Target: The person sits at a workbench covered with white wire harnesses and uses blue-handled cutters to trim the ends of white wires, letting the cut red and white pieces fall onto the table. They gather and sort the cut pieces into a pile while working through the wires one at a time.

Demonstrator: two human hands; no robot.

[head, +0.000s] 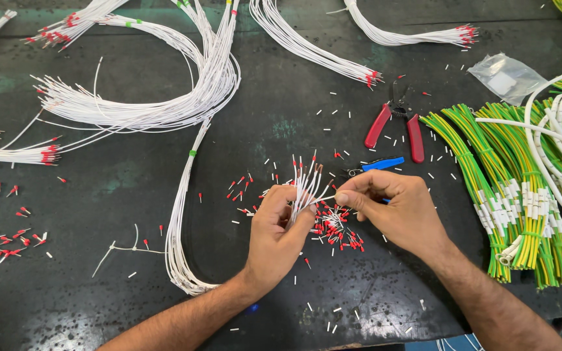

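Dark worktable [131, 286], left hand [280, 227] fisted upright around a white wire bundle [304, 185] at table centre, right hand [395, 208] palm-down, thumb and forefinger pinched on one wire end [325, 198], red ferrules [336, 231] scattered beneath

Two bare arms come into the picture from the near edge — one at the left, one at the right. No sleeves cover them; both forearms are bare all the way to the edge of the picture. Dark hair grows along both forearms. The left hand [280, 229] and the right hand [395, 207] wear no gloves, no rings and no watch — the wrists are bare too. The fingernails are short and plain. Nothing else of the person can be seen.
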